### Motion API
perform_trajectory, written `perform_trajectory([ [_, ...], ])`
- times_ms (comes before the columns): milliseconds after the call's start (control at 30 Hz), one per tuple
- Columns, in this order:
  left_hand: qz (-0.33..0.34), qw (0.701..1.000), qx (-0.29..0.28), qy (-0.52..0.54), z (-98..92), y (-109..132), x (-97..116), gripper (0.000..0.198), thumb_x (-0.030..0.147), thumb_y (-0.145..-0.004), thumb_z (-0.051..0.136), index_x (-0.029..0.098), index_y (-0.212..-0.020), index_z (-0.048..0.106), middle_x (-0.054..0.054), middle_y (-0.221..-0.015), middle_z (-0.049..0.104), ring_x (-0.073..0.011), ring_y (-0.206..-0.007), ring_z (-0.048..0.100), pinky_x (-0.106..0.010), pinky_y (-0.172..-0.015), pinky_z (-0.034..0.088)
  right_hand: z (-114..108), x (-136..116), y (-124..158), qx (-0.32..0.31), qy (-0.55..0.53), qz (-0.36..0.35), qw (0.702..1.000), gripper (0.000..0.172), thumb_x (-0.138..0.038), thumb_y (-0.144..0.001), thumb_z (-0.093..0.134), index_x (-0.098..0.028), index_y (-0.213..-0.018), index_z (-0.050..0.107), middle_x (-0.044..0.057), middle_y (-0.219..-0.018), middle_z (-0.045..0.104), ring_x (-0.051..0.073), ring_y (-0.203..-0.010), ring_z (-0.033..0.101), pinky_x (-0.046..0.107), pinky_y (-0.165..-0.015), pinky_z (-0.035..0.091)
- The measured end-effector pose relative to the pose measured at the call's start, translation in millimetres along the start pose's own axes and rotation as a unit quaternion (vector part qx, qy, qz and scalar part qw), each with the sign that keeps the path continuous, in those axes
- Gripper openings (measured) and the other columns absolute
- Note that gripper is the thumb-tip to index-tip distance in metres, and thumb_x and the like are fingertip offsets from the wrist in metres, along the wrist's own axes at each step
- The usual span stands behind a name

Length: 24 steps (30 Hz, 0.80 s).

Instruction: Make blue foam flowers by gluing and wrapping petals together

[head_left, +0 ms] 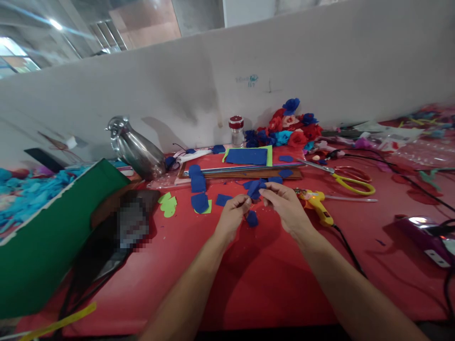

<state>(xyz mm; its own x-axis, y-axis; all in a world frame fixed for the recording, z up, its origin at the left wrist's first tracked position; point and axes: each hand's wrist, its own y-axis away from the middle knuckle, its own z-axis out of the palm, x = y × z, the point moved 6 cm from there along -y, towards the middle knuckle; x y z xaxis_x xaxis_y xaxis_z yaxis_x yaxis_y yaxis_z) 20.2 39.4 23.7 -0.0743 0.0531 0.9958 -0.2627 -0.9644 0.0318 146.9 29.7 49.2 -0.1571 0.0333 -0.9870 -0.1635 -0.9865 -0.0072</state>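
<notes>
Both hands meet over the red table. My left hand (232, 214) pinches the left edge of a blue paper flower (254, 189), and my right hand (280, 201) grips its right side. Fingers partly cover the flower, so its full shape is hidden. Just below it lies a loose blue petal (252, 219). Left of my left hand are a blue paper square (223, 200) and a column of blue petals (198, 182). Close to my right hand rests a yellow glue gun (320, 206) with a clear glue stick.
Yellow-handled scissors (351, 183) lie at the right, near a purple power strip (423, 237) and cables. Finished paper flowers (291, 130) and a red-lidded jar (236, 130) stand by the wall. At left are a steel jug (137, 147), green box (53, 241) and black bag (103, 246).
</notes>
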Motion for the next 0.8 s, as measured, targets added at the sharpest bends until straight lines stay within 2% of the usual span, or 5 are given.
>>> perform_trajectory([
  [167, -0.005, 1.000, 0.004, 0.006, -0.3, 0.3, 1.0, 0.022, 0.033, -0.072, 0.063, 0.015, -0.061, 0.057, 0.003, -0.056, 0.042, -0.0085, -0.053, 0.034, -0.024, -0.054, 0.027, -0.4, 2.0, -0.3, -0.001, 0.023, -0.008, 1.000, 0.020, -0.037, -0.064, 0.065, -0.020, -0.058, 0.059, -0.005, -0.050, 0.047, 0.010, -0.050, 0.037, 0.026, -0.052, 0.029],
  [567, 0.002, 1.000, 0.006, 0.007, -0.2, 0.4, 2.0, 0.028, 0.038, -0.072, 0.064, 0.016, -0.059, 0.054, 0.004, -0.054, 0.039, -0.0085, -0.053, 0.033, -0.024, -0.054, 0.028, 1.4, 0.1, 0.5, -0.008, 0.041, -0.009, 0.999, 0.018, -0.036, -0.066, 0.063, -0.020, -0.059, 0.060, -0.005, -0.050, 0.047, 0.010, -0.050, 0.036, 0.026, -0.052, 0.029],
  [800, 0.011, 1.000, 0.004, 0.008, 0.0, 1.2, 3.9, 0.033, 0.038, -0.073, 0.063, 0.017, -0.054, 0.047, 0.003, -0.054, 0.038, -0.0083, -0.053, 0.033, -0.024, -0.054, 0.028, 0.0, 2.7, -0.7, -0.013, 0.040, -0.012, 0.999, 0.018, -0.037, -0.067, 0.063, -0.020, -0.060, 0.060, -0.005, -0.051, 0.047, 0.010, -0.051, 0.037, 0.026, -0.053, 0.030],
])
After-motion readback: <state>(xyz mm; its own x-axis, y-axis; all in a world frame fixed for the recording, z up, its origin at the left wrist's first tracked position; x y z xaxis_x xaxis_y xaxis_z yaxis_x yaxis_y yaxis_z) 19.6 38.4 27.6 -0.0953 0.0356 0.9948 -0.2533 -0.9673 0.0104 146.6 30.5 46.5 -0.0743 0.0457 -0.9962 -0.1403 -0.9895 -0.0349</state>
